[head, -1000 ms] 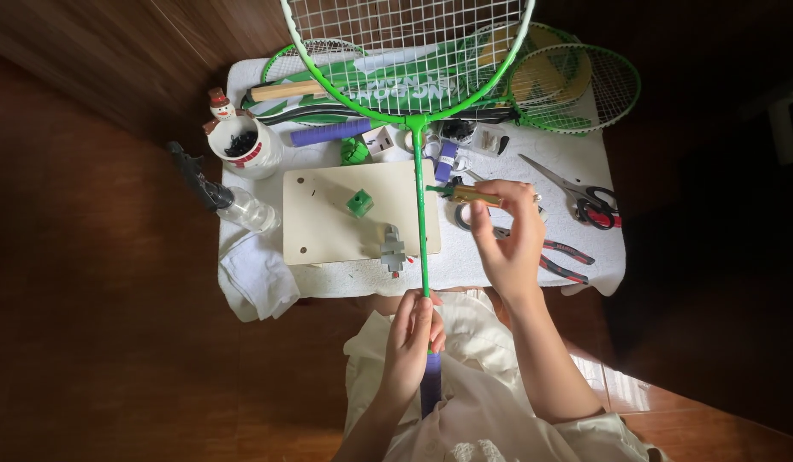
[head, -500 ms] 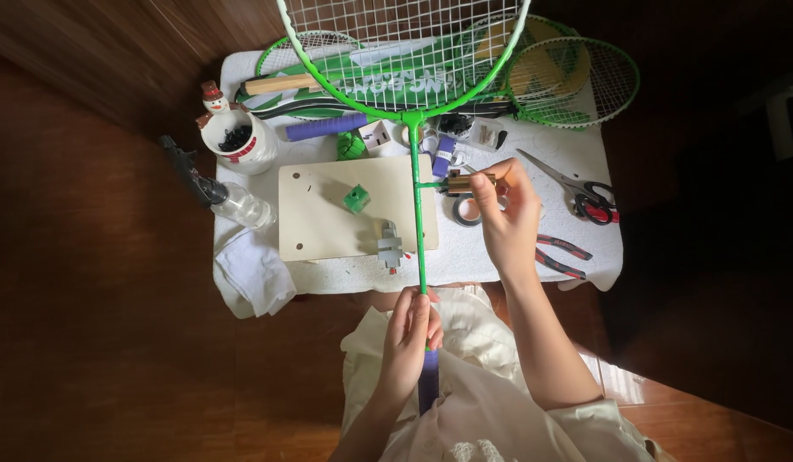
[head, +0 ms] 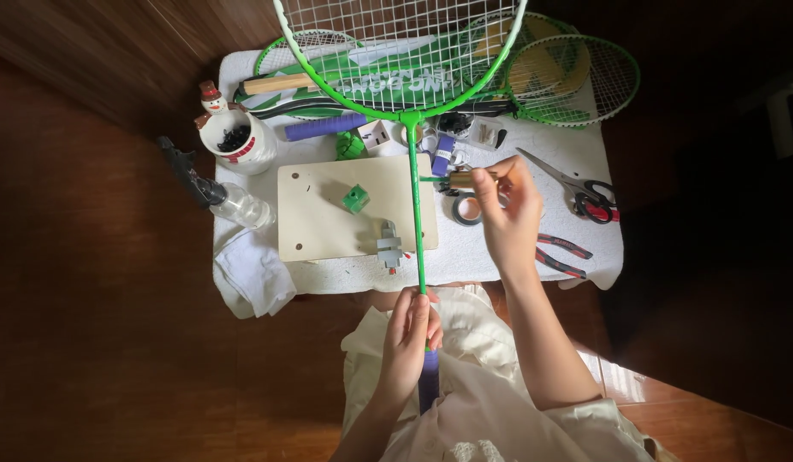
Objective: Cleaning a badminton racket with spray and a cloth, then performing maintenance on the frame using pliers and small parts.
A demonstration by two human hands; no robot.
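Racket (head: pixel 416 218) light, stiff shaft; left hand (head: pixel 411 338) wraps grip, best hold. Right hand (head: pixel 507 210) pinches small wooden-handled tool (head: pixel 461 180).

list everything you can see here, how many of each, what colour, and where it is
racket: one, green, held upright over the table
spare rackets: at least two, green, table's far edge
board: one, cream, table centre
small block: one, green, on the board
metal clamp: one, grey, board's near edge
mug: one, white snowman, far left
tape roll: one, dark, right of the shaft
scissors: one, black and red handles, right
pliers: one, red and black, near right
cloth: one, white, left corner
left hand: grips the racket's handle
right hand: pinches a small wooden-handled tool
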